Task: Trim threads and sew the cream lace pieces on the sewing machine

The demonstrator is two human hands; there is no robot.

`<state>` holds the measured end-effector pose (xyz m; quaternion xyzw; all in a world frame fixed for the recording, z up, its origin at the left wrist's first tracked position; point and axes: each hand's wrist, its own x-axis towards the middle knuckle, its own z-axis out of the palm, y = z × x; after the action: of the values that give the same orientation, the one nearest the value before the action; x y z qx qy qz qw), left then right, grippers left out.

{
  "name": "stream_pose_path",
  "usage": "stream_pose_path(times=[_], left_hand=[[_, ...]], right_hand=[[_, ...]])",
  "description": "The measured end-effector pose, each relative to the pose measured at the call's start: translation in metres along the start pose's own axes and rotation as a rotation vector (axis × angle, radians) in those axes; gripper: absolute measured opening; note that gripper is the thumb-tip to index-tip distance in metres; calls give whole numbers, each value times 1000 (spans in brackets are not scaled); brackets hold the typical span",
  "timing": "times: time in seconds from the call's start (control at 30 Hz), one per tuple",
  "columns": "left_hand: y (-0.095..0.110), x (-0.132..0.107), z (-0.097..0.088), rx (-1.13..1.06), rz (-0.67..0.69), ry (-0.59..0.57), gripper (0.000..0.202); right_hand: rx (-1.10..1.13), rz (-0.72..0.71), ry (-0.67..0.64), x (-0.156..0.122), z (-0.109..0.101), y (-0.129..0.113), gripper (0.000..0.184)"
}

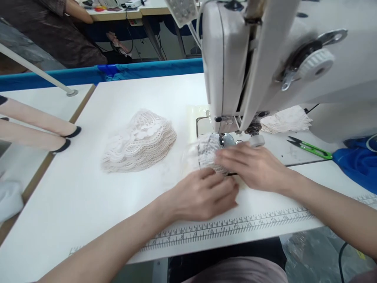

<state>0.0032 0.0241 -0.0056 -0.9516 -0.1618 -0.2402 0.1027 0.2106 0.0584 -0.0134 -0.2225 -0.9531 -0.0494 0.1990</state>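
A small white lace piece (pixel 207 153) lies under the needle area of the sewing machine (pixel 226 70), slightly blurred. My right hand (pixel 256 167) rests beside the presser foot, its fingers stretched out together over the lace's right edge. Just in front of the lace, my left hand (pixel 203 194) is closed with curled fingers. Its fingertips are turned away, so what they pinch, if anything, is hidden. To the left, a fanned stack of white and beige lace pieces (pixel 144 141) lies on the white table (pixel 88 196).
Green thread snips (pixel 312 148) lie at the right beside blue cloth (pixel 357 167). More lace (pixel 287 119) sits behind the machine head. A printed ruler (pixel 218 232) runs along the front edge. Two beige padded rods (pixel 35 125) are at left. Another person (pixel 50 31) stands beyond.
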Motion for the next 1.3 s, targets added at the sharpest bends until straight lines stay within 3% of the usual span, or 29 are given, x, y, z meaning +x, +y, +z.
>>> stream_pose_path(times=[0.07,0.13,0.23,0.33,0.53,0.63,0.77,0.87,0.93,1.03,1.13,1.23,1.3], left_hand=[[0,-1,-4,25,34,130,6],[-6,-4,-7,138,-167,182,8],[-15,-7,-6,265,-518,-26,23],[-17,-7,0,248,-615,-178,24],[-14,-3,13,255,-562,-67,14],[-14,-1,11,115,-601,-6,15],[-10,3,-2,-201,-724,105,11],[-5,5,-11,-277,-723,164,8],[-3,6,-11,-282,-707,167,8],[-2,4,-6,-242,-657,159,8],[-4,0,-1,-142,-573,186,7],[-6,-2,1,-79,-505,234,9],[-7,-4,1,-66,-479,262,11]], right_hand=[[147,-102,-26,0,2,-3,28],[217,-122,0,0,2,-4,25],[241,-99,36,0,-1,-3,30],[243,-64,27,-1,-3,0,32],[311,-22,10,-1,-3,-1,24],[320,10,41,0,-3,-4,21],[320,281,157,2,-3,-10,14],[411,479,86,3,-4,-13,26],[448,528,31,2,-5,-13,28],[317,548,25,1,-6,-13,27],[181,504,112,0,-9,-16,27],[228,415,239,0,-11,-20,26],[331,407,250,0,-10,-21,29]])
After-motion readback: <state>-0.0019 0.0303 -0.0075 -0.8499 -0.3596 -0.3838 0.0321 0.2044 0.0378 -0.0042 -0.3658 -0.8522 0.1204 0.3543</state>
